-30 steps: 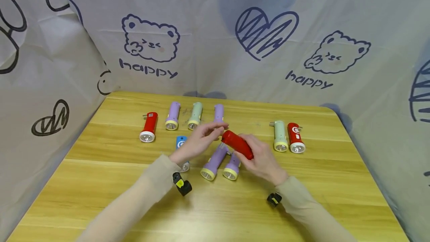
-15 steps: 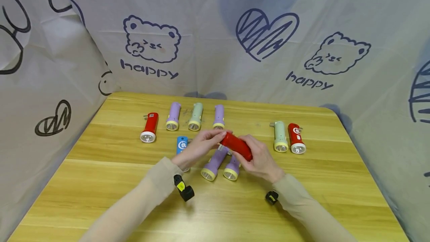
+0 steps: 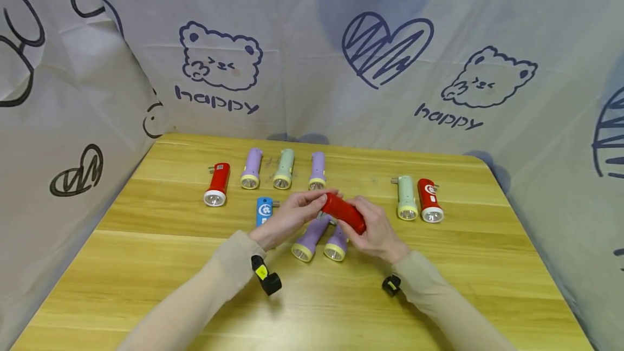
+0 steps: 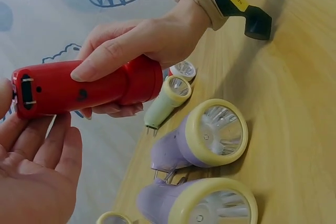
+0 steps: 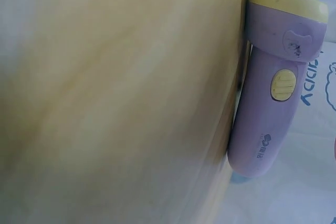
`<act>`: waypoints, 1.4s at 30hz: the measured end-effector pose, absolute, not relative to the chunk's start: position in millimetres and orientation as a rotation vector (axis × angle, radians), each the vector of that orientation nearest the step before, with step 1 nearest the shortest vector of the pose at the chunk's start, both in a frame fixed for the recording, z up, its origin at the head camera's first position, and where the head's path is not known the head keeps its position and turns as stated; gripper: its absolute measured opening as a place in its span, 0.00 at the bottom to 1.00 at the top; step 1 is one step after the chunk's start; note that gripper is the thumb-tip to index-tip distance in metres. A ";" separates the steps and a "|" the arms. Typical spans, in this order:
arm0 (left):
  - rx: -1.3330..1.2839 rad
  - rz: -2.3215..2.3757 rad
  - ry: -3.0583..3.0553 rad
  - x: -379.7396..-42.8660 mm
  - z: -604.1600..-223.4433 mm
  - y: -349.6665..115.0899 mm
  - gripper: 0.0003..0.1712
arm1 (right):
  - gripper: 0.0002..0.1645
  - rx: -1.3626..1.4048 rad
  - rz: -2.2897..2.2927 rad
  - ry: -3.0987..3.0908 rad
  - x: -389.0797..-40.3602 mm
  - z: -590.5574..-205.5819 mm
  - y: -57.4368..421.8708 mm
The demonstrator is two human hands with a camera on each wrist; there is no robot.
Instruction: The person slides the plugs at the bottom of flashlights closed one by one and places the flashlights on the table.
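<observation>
A red flashlight (image 3: 344,212) is held tilted above the middle of the table. My right hand (image 3: 377,232) grips it around the body near its head end. At the tail, my left hand (image 3: 287,218) pinches the end, thumb on the end and fingers beneath. The left wrist view shows a dark slot with metal prongs (image 4: 27,90) near that tail end. Just below lie two purple flashlights (image 3: 310,240) (image 3: 336,245) with yellow rims. The left forearm and hand partly cover a blue flashlight (image 3: 264,211). The right wrist view has a purple flashlight (image 5: 268,108) with a yellow switch.
Along the back of the wooden table (image 3: 146,264) lie a red flashlight (image 3: 219,182), purple ones (image 3: 251,167) (image 3: 318,167) and a green one (image 3: 284,167). At the right are a green flashlight (image 3: 405,194) and a red one (image 3: 429,196). A printed cloth (image 3: 302,69) hangs behind.
My left hand has moved slightly down and right and now grips the red flashlight's tail end, which it was only beside earlier. The right hand keeps its grip, the flashlight nearly still.
</observation>
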State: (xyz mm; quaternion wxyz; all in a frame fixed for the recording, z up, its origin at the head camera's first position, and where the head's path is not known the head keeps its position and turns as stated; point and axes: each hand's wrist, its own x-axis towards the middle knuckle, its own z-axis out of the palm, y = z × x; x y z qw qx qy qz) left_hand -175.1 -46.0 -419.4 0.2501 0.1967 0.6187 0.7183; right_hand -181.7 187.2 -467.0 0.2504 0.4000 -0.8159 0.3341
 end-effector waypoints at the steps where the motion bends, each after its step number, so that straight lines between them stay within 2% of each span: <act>1: 0.531 1.962 1.676 -175.2 -419.8 -46.0 0.26 | 0.17 1.090 0.911 -2.221 -181.6 -466.8 186.7; 9: 0.501 2.043 1.574 -174.4 -420.4 -46.7 0.31 | 0.16 1.104 0.918 -2.227 -180.9 -458.6 182.8; 15: 0.402 2.152 1.429 -172.2 -419.9 -44.6 0.34 | 0.24 1.178 0.895 -2.196 -184.7 -450.3 181.3; 17: 0.386 2.167 1.408 -172.1 -420.6 -43.2 0.36 | 0.23 1.192 0.897 -2.195 -185.8 -449.5 182.2; 22: 0.361 2.169 1.397 -171.3 -418.7 -40.4 0.33 | 0.24 1.180 0.932 -2.223 -184.6 -450.6 184.1; 25: 0.343 2.165 1.402 -170.6 -415.9 -39.2 0.28 | 0.28 1.173 0.943 -2.226 -184.2 -450.6 184.1; 30: 0.320 2.167 1.400 -169.9 -412.5 -38.1 0.28 | 0.33 1.163 0.934 -2.221 -184.6 -448.9 183.6; 42: 0.249 2.197 1.439 -170.0 -409.8 -35.4 0.25 | 0.34 1.141 0.892 -2.280 -180.5 -444.5 183.2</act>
